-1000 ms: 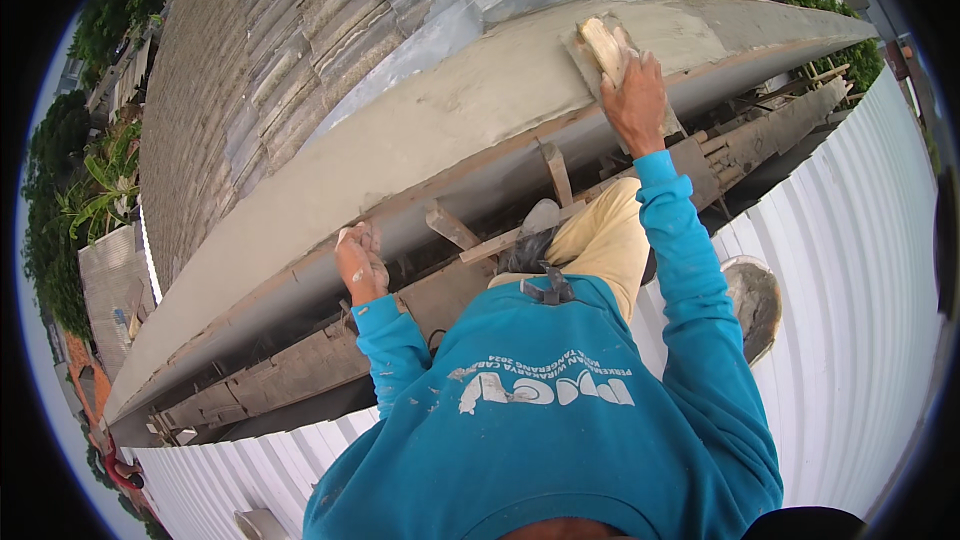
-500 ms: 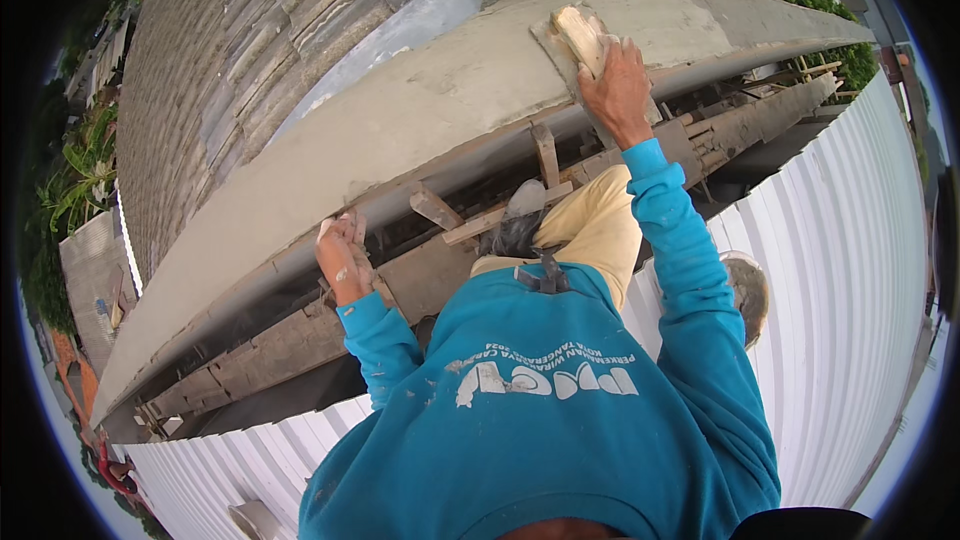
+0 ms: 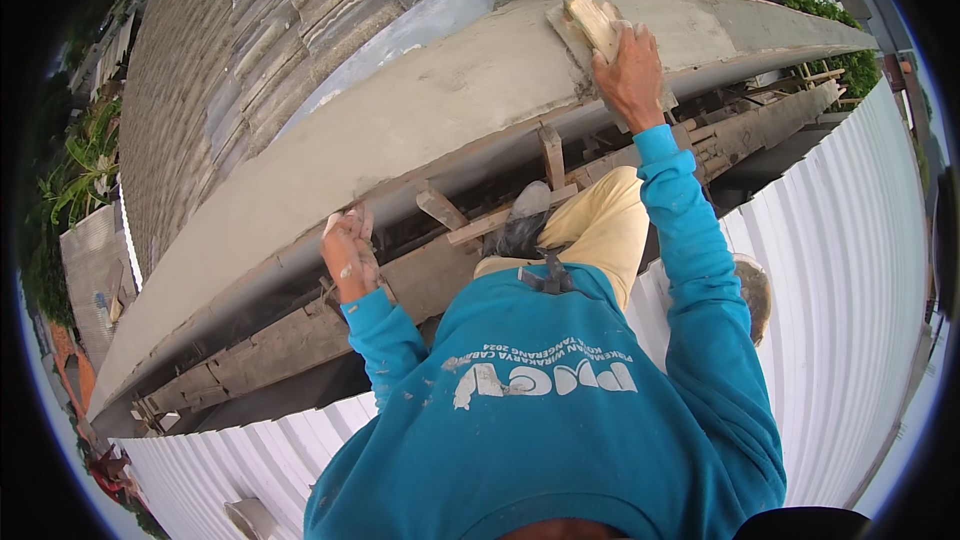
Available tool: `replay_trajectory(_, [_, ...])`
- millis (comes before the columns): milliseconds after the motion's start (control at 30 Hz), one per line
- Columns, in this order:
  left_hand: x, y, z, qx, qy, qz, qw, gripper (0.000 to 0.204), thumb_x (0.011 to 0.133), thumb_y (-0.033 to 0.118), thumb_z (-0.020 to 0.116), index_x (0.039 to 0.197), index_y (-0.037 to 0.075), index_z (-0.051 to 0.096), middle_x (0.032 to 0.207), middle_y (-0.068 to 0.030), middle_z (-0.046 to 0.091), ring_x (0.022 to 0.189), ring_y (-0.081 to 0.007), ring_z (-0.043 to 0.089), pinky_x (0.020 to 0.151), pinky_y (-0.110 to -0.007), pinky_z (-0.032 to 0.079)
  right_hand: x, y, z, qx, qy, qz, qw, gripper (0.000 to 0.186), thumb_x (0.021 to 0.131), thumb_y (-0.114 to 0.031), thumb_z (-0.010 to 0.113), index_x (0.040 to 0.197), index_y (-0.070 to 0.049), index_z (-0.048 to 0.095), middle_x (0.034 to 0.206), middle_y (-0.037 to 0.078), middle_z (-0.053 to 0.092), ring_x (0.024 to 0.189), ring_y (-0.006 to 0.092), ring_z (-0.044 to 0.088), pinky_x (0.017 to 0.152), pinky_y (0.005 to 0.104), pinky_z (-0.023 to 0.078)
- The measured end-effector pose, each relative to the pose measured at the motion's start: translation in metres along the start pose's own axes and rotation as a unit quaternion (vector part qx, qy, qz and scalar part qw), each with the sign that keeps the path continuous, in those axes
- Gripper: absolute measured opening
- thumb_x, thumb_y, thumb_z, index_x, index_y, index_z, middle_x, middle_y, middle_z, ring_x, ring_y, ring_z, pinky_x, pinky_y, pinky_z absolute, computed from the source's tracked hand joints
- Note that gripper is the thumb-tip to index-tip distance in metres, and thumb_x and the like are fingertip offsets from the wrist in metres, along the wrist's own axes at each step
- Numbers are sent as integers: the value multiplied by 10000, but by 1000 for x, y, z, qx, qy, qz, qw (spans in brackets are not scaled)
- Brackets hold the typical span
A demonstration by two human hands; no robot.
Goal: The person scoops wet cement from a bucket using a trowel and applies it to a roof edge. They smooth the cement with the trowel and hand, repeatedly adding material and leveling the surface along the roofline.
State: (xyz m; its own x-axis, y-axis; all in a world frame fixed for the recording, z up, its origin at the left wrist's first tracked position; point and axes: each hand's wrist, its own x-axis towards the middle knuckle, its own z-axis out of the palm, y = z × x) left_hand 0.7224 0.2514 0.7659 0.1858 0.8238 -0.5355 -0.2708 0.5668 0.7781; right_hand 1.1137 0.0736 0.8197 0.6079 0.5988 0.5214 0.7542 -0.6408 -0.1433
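A long cement ledge [image 3: 430,105], grey and smooth with a few damp-looking patches, curves across in front of me. My right hand [image 3: 632,77] is closed around the pale wooden handle of a plastering float [image 3: 592,24], whose flat board lies against the ledge face toward the right. My palm and fingers hide part of the handle and board. Farther left and lower, my left hand [image 3: 350,252] curls over the ledge's lower rim and grips it. Cement smears mark its skin.
Rows of roof tiles [image 3: 270,50] rise beyond the ledge, with grey flashing [image 3: 400,30] between. Below the ledge run rough planks [image 3: 260,355] and short wooden props [image 3: 440,208]. White corrugated roofing [image 3: 830,270] spreads behind me. One shoe [image 3: 527,215] rests by the props.
My right hand has slid the float a little to the right along the ledge. My left hand stays on the rim, and the view has shifted slightly.
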Motion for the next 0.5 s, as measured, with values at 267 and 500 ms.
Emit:
replay_trajectory(267, [1, -4, 1, 11, 11, 9, 1000, 218, 812, -35, 432, 1013, -93, 495, 973, -140, 524, 1105, -361, 577, 1092, -493, 414, 6, -26, -25, 26, -33, -24, 999, 529, 741, -180, 732, 1195, 13, 538, 1121, 275, 537, 1063, 429, 534, 910, 492, 462])
replay_trajectory(500, [2, 0, -5, 7, 17, -10, 1000, 431, 805, -30, 426, 1219, -147, 405, 1138, -197, 512, 1230, -401, 509, 1102, -495, 405, -7, -31, 0, 23, -70, -12, 997, 463, 748, -162, 710, 1139, 2, 524, 1061, 216, 514, 1002, 407, 534, 860, 494, 476])
